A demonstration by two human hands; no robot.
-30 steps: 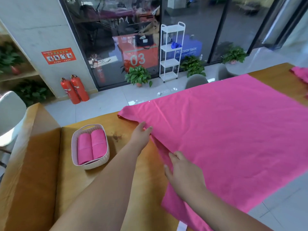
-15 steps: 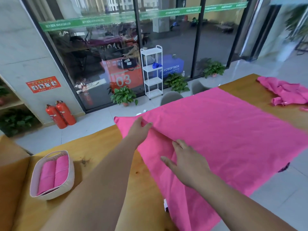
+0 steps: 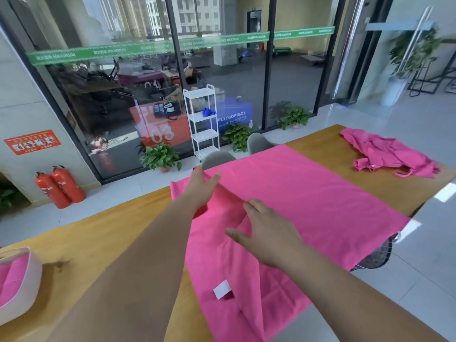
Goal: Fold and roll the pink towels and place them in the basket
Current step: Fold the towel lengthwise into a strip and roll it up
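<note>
A large pink towel point(image 3: 308, 201) lies spread flat over the wooden table point(image 3: 103, 243), its near corner hanging off the front edge and showing a white label point(image 3: 222, 289). My left hand point(image 3: 203, 185) grips the towel's left edge near the far corner. My right hand point(image 3: 267, 234) pinches the same edge closer to me. Between them the edge is lifted into a raised fold. The white basket point(image 3: 27, 296) stands at the far left, cut off by the frame, with rolled pink towels point(image 3: 12, 275) inside.
A crumpled heap of pink towels point(image 3: 389, 155) lies on the table's far right. Grey chairs point(image 3: 218, 159) stand behind the table, and a dark chair point(image 3: 377, 255) peeks out below its right edge. A white shelf rack point(image 3: 203, 122), plants and fire extinguishers point(image 3: 60, 186) line the glass wall.
Both hands lay flat at the towel's left edge; now they have lifted it into a fold and moved it slightly rightward. The view swung right, pushing the basket to the frame's edge.
</note>
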